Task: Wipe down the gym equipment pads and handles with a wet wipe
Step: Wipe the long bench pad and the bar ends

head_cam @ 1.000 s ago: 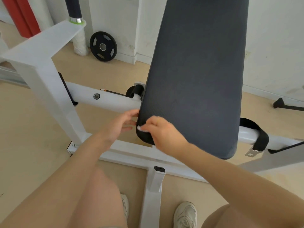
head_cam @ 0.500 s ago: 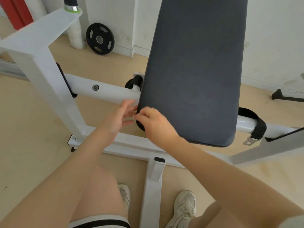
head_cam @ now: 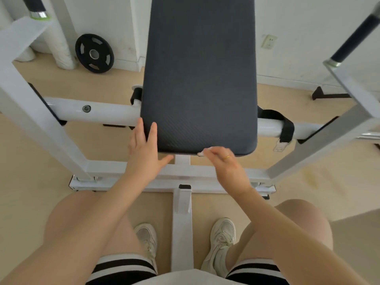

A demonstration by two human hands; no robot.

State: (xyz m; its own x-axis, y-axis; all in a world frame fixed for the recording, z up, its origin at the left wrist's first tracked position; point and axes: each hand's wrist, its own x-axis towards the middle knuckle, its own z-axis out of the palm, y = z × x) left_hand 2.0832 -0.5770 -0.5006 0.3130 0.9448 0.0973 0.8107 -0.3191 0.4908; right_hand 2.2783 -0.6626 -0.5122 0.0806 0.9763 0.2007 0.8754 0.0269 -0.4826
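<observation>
Dark textured vinyl on the pad (head_cam: 198,79), filling the centre of the head view from top edge to middle, mounted on a white frame (head_cam: 90,110). Left hand (head_cam: 144,153) just below the pad's lower left corner, fingers straight and relaxed, two fingertips laid against the left edge, gripping nothing. Right hand (head_cam: 224,163) at the pad's lower edge, right of centre, fingers curled round a small white wipe (head_cam: 202,152), only a scrap of it showing past the fingertips, pressed to the rim. Black weight plate (head_cam: 94,53) against the wall at upper left; dark handles at upper left (head_cam: 36,5) and upper right (head_cam: 353,36) corners.

Wipe probably light, limp and damp, apt to bunch or slip out; best kept folded under flat fingers and pressed firmly. Pad likely firm foam beneath a slightly grippy skin, fixed in place, so no steadying needed beyond a light touch.
</observation>
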